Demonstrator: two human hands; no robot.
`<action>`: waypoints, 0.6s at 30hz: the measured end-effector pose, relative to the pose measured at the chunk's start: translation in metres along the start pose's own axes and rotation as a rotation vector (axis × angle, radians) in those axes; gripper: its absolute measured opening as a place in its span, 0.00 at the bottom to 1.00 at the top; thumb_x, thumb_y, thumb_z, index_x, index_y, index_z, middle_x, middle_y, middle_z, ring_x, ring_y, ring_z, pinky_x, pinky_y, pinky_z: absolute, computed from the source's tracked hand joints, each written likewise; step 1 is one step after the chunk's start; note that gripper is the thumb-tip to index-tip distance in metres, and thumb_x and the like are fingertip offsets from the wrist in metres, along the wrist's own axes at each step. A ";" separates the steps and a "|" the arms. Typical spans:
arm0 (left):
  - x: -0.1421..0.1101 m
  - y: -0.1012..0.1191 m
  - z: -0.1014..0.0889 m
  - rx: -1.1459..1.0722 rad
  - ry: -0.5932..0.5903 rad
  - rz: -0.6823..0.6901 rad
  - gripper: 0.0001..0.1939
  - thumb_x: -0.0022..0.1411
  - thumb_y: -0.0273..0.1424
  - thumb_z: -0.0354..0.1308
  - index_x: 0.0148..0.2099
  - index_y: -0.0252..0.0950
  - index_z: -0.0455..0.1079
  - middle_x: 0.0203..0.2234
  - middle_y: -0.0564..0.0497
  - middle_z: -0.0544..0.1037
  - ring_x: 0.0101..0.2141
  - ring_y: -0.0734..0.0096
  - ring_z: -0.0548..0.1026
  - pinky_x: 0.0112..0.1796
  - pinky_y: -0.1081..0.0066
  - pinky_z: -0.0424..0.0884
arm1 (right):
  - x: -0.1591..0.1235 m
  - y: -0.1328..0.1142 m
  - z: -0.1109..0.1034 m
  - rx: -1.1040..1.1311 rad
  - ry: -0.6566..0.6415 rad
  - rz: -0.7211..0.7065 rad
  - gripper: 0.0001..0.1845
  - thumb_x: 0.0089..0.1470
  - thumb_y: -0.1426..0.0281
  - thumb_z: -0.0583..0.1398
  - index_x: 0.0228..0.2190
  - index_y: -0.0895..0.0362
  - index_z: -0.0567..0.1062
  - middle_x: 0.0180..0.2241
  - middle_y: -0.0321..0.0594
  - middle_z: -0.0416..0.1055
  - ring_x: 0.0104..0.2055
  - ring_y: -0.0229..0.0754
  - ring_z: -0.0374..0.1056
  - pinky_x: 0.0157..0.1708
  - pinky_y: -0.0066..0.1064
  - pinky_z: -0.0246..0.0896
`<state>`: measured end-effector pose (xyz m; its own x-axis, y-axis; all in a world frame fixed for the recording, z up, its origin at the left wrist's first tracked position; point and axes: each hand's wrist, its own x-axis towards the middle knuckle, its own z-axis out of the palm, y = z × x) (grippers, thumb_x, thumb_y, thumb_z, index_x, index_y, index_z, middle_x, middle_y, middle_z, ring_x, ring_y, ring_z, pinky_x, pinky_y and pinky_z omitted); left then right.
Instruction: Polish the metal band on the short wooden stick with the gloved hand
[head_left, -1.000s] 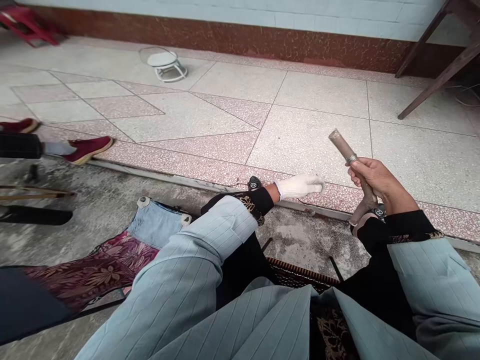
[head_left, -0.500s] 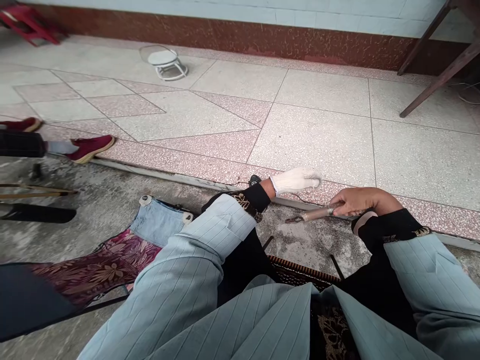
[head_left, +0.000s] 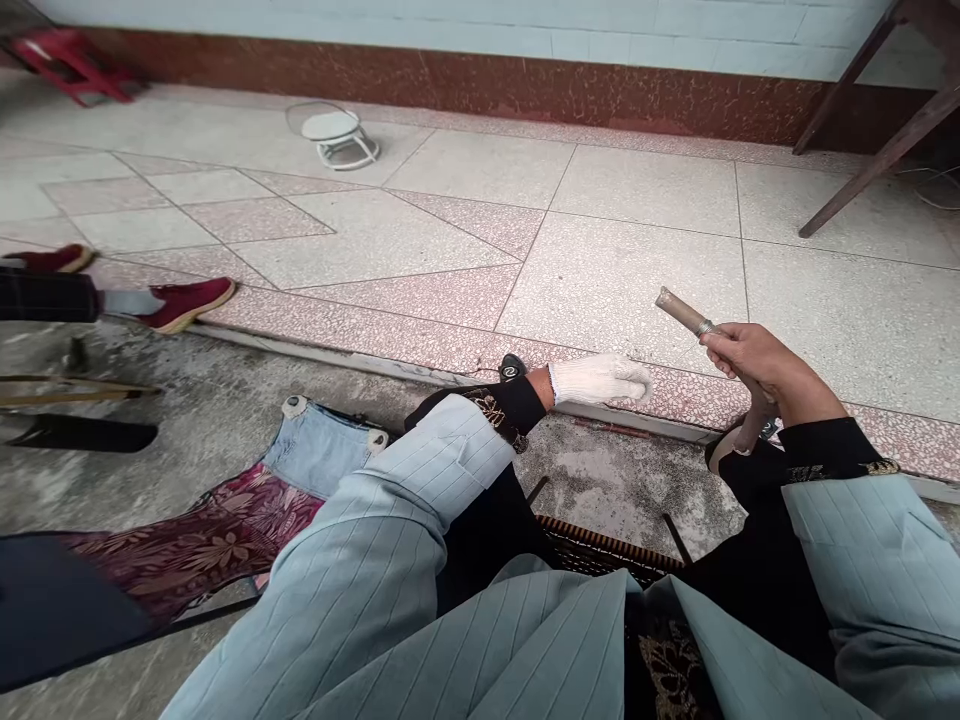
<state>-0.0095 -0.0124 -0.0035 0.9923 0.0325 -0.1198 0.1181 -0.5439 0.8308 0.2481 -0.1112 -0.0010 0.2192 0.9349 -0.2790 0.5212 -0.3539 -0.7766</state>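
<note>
My left hand (head_left: 606, 379), in a white knitted glove, lies over the edge of the raised tiled floor. Its fingers are curled together; whatever they hold, if anything, is hidden under them. A thin reddish strip (head_left: 611, 428) shows below the glove against the step. My bare right hand (head_left: 750, 360) is wrapped around a long wooden-looking tool handle (head_left: 681, 311) with a wire-bound collar. The blunt end points up and left over the tiles, while the other end slants down toward my right knee. A small round black object (head_left: 512, 368) sits by my left wrist.
A low white stool (head_left: 334, 126) and a red stool (head_left: 71, 65) stand farther back. Wooden furniture legs (head_left: 851, 180) rise at the right. Another person's red shoe (head_left: 187, 303) rests on the step at left. Patterned fabric (head_left: 225, 540) lies beside my left arm.
My right hand has moved right and up, and the tool has swung so its blunt end points up-left over the tiles. My left hand has barely shifted.
</note>
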 end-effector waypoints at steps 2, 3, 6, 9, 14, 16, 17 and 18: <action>-0.001 -0.002 -0.001 -0.010 -0.014 0.038 0.13 0.66 0.34 0.48 0.36 0.33 0.70 0.28 0.53 0.71 0.30 0.75 0.65 0.34 0.75 0.60 | 0.001 -0.001 0.005 -0.135 -0.019 0.038 0.18 0.54 0.54 0.58 0.29 0.57 0.71 0.21 0.37 0.65 0.22 0.36 0.58 0.24 0.30 0.53; -0.002 -0.003 -0.002 -0.016 -0.012 0.052 0.13 0.66 0.35 0.49 0.36 0.33 0.70 0.29 0.53 0.72 0.31 0.75 0.66 0.36 0.75 0.61 | 0.001 -0.003 0.009 -0.222 -0.043 0.061 0.18 0.54 0.54 0.58 0.31 0.57 0.72 0.23 0.38 0.67 0.23 0.37 0.60 0.24 0.31 0.53; -0.005 -0.004 -0.006 -0.022 0.035 0.010 0.13 0.66 0.34 0.49 0.38 0.33 0.71 0.32 0.53 0.74 0.33 0.75 0.68 0.37 0.75 0.62 | -0.003 -0.011 0.031 -0.455 -0.206 0.076 0.19 0.54 0.54 0.58 0.35 0.57 0.75 0.30 0.43 0.71 0.27 0.41 0.64 0.26 0.32 0.54; -0.006 -0.008 -0.012 0.041 0.163 -0.121 0.12 0.65 0.33 0.49 0.41 0.33 0.72 0.32 0.53 0.74 0.32 0.75 0.69 0.37 0.75 0.62 | -0.013 -0.021 0.053 -0.492 -0.530 -0.100 0.15 0.53 0.57 0.59 0.33 0.57 0.76 0.30 0.41 0.71 0.29 0.41 0.64 0.28 0.31 0.54; -0.003 -0.024 -0.013 0.108 0.277 -0.188 0.12 0.66 0.33 0.48 0.40 0.32 0.70 0.32 0.51 0.74 0.32 0.74 0.68 0.37 0.74 0.62 | -0.027 -0.036 0.049 -0.138 -0.528 -0.241 0.17 0.55 0.54 0.59 0.35 0.56 0.73 0.26 0.34 0.66 0.26 0.36 0.59 0.26 0.28 0.52; -0.001 -0.027 -0.006 0.097 0.246 -0.189 0.12 0.66 0.33 0.48 0.40 0.32 0.70 0.31 0.51 0.73 0.31 0.74 0.67 0.35 0.74 0.62 | -0.025 -0.036 0.038 0.057 -0.337 -0.170 0.18 0.55 0.54 0.58 0.35 0.57 0.71 0.25 0.33 0.64 0.24 0.35 0.58 0.25 0.28 0.54; 0.000 -0.026 -0.002 0.086 0.198 -0.180 0.12 0.66 0.33 0.47 0.40 0.32 0.70 0.30 0.52 0.72 0.30 0.75 0.67 0.35 0.74 0.62 | -0.021 -0.034 0.033 0.140 -0.222 -0.136 0.18 0.55 0.54 0.57 0.34 0.57 0.70 0.24 0.33 0.63 0.23 0.34 0.58 0.25 0.29 0.55; 0.000 -0.023 0.002 0.069 0.150 -0.168 0.12 0.66 0.33 0.47 0.39 0.32 0.70 0.29 0.53 0.72 0.29 0.75 0.66 0.34 0.75 0.61 | -0.017 -0.030 0.029 0.189 -0.107 -0.106 0.17 0.56 0.55 0.56 0.34 0.57 0.69 0.24 0.33 0.63 0.22 0.34 0.58 0.24 0.29 0.55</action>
<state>-0.0122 -0.0014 -0.0242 0.9541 0.2487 -0.1667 0.2841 -0.5761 0.7664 0.2049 -0.1157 0.0114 0.0775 0.9673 -0.2413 0.3709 -0.2526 -0.8936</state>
